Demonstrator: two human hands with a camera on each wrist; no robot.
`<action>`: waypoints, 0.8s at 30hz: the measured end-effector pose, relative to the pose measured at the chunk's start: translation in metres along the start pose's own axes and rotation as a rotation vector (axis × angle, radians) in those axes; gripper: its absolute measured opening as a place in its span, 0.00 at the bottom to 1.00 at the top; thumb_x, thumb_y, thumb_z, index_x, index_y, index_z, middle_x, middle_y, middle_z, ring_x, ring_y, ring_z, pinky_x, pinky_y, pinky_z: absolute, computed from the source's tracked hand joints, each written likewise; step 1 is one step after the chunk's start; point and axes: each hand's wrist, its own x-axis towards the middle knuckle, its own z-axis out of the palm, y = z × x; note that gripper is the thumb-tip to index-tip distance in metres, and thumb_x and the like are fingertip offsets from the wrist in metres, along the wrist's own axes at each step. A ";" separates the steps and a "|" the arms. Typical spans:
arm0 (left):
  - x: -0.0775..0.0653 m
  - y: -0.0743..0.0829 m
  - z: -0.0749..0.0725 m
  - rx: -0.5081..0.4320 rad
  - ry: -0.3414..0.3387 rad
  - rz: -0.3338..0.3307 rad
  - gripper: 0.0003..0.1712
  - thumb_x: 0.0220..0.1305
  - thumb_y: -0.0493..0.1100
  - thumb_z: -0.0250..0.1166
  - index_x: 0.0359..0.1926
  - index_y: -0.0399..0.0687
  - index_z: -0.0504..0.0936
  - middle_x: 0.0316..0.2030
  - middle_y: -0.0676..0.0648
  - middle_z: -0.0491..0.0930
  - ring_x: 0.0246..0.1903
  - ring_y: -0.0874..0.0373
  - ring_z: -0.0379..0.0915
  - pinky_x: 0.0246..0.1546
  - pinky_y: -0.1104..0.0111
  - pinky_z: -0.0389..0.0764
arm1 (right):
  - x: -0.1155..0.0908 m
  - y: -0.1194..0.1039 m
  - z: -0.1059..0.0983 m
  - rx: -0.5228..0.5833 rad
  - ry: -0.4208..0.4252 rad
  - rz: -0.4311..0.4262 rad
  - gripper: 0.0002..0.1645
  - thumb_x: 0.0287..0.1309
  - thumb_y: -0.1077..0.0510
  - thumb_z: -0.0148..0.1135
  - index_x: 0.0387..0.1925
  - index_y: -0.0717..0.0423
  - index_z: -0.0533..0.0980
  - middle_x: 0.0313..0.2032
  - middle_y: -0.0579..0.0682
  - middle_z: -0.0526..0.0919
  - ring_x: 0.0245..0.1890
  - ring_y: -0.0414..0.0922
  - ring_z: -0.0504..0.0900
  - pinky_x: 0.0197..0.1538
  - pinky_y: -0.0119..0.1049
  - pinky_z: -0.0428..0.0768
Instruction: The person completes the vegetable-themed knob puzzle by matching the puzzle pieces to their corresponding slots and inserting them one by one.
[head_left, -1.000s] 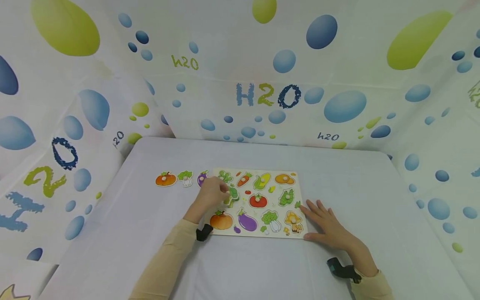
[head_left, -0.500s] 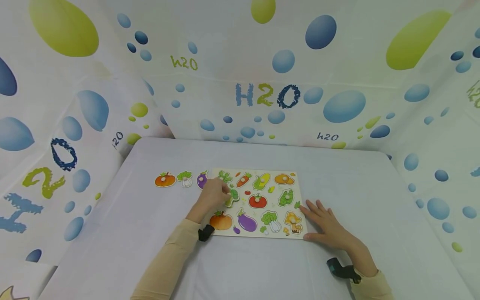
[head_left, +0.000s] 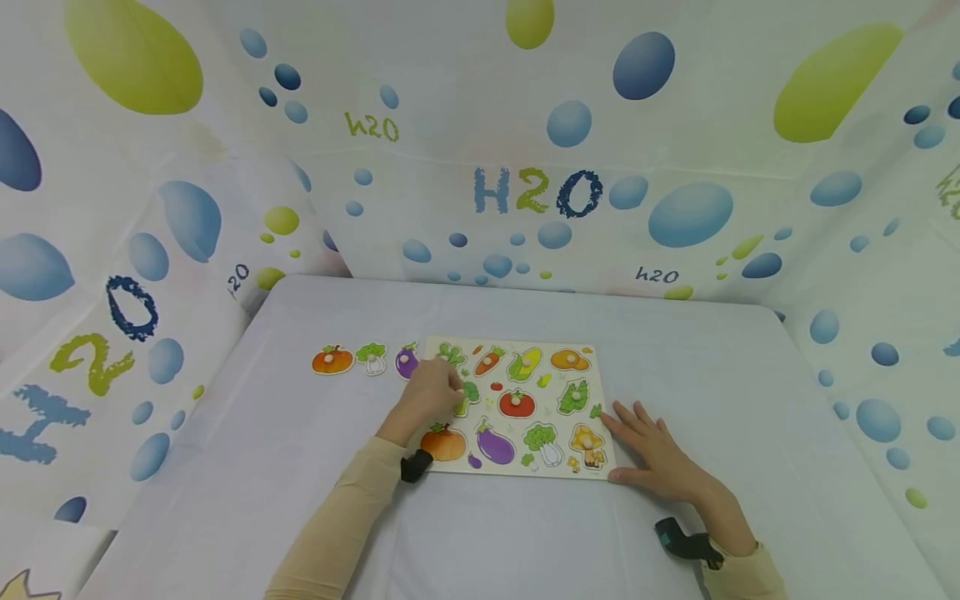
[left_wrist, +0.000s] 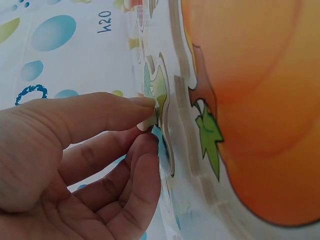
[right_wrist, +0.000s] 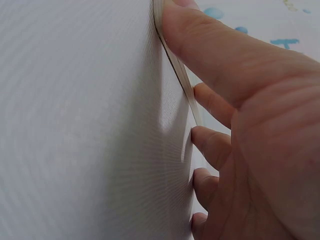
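Observation:
With thumb and fingertips, my left hand (head_left: 427, 396) pinches the pale knob (left_wrist: 147, 123) of a green broccoli puzzle piece (head_left: 470, 392). The piece is at the left of the middle row on a cream vegetable puzzle board (head_left: 517, 472); in the left wrist view it is seen edge-on. Part of it is hidden behind my fingers, and I cannot tell whether it lies flat in its slot. Fingers spread, my right hand (head_left: 656, 458) rests at the board's right edge, the thumb touching the lower corner (right_wrist: 159, 20).
Loose knobbed pieces lie left of the board: a pumpkin (head_left: 332, 361), a bok choy (head_left: 372, 358) and an eggplant (head_left: 406, 362). Carrot (head_left: 489, 362), corn (head_left: 525, 363), tomato (head_left: 517, 404) and other knobbed pieces sit in the board. White cloth (head_left: 525, 542) covers the table.
My left hand has shifted slightly to the right with the broccoli piece, which has turned a little. My right hand and the loose pieces have stayed where they were.

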 end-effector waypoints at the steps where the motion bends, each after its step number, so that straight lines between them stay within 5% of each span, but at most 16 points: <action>1: 0.000 0.000 0.000 0.005 -0.004 0.003 0.03 0.55 0.36 0.68 0.30 0.41 0.86 0.32 0.45 0.83 0.30 0.55 0.74 0.32 0.66 0.78 | 0.000 0.001 0.001 -0.001 0.005 -0.014 0.51 0.50 0.41 0.70 0.72 0.50 0.61 0.74 0.64 0.53 0.73 0.71 0.41 0.66 0.74 0.39; 24: -0.004 0.000 -0.001 -0.024 -0.006 -0.002 0.03 0.57 0.37 0.68 0.30 0.40 0.83 0.29 0.46 0.80 0.29 0.54 0.72 0.28 0.68 0.75 | 0.000 0.001 0.001 -0.015 -0.011 0.022 0.52 0.49 0.40 0.70 0.72 0.51 0.61 0.74 0.63 0.53 0.74 0.69 0.41 0.67 0.73 0.38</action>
